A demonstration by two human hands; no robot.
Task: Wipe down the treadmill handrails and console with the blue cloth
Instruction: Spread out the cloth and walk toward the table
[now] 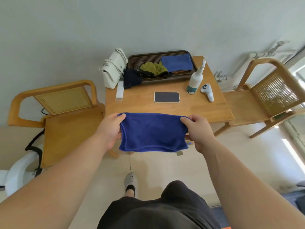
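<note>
A person holds the blue cloth (152,133) stretched before the tabletop (194,109), left hand (109,129) and right hand (198,131) each pinching an upper corner between thumb and fingers (185,120).

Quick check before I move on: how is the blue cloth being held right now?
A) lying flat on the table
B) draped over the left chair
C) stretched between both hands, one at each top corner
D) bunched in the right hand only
C: the blue cloth hangs stretched between the left hand and the right hand, each pinching a top corner, at the table's near edge.
</note>
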